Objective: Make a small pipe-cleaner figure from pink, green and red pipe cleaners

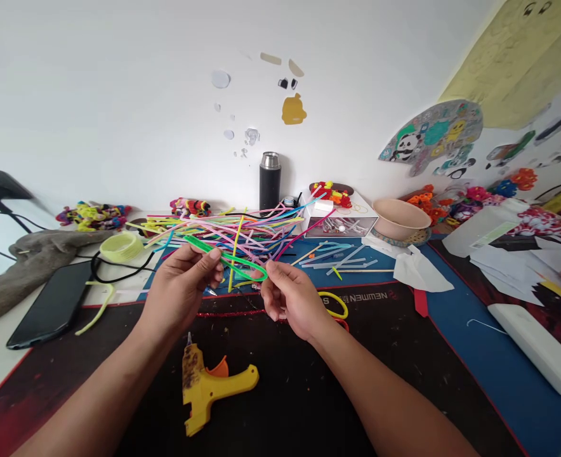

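Observation:
A bright green pipe cleaner (242,262), doubled into a long narrow loop, stretches between my hands above the desk mat. Its left part is pinched between the thumb and fingers of my left hand (178,285). At the rounded right end of the loop, my right hand (292,298) grips it between thumb and forefinger. Behind the hands lies a heap of colourful pipe cleaners (266,231). Below them, a yellow hot glue gun (204,387) with an orange trigger rests on its side on the black mat (280,406).
On the left are a black phone (54,304) and a pale green roll (121,246). A dark thermos (270,181) stands by the wall. To the right are glue sticks (342,259), a beige bowl (401,219), crumpled tissue (421,270) and a long white device (537,349).

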The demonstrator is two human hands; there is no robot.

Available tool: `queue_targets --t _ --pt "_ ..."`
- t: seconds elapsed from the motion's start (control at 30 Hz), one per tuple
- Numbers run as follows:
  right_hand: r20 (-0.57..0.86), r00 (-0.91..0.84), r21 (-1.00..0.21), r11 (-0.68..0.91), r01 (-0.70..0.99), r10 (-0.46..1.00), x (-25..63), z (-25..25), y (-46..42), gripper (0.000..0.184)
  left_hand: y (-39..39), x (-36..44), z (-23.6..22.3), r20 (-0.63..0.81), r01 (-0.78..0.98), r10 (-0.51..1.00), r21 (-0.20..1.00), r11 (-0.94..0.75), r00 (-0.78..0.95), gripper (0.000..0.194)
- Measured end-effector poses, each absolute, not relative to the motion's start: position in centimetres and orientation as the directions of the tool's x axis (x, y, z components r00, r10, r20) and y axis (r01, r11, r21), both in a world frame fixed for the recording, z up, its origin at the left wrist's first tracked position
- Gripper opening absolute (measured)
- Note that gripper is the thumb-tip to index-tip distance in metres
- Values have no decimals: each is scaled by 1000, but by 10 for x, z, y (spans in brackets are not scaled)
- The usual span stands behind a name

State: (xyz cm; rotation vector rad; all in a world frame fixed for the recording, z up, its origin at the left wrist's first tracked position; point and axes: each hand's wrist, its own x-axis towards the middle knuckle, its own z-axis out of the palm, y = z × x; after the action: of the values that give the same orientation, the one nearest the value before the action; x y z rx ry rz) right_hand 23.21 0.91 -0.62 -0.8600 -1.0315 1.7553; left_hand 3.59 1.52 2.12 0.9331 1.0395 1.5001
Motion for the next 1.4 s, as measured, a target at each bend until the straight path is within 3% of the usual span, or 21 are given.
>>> queue_targets --t 0.23,0.57,0.87,1.4 --pt "-173 -431 -853 -354 -384 886 233 -10 11 59 13 35 17 62 -319 991 943 -98 -121 36" --pt "-114 -450 -873 -305 -380 886 230 -9 9 50 9 39 27 50 -371 991 924 -93 -125 38" --pt "-156 -384 -837 -328 -437 910 232 -7 12 51 6 41 28 84 -342 984 930 -135 -160 36" --pt "-234 -513 -841 -436 -319 826 231 -6 9 63 2 41 29 181 -243 965 944 -225 -189 31"
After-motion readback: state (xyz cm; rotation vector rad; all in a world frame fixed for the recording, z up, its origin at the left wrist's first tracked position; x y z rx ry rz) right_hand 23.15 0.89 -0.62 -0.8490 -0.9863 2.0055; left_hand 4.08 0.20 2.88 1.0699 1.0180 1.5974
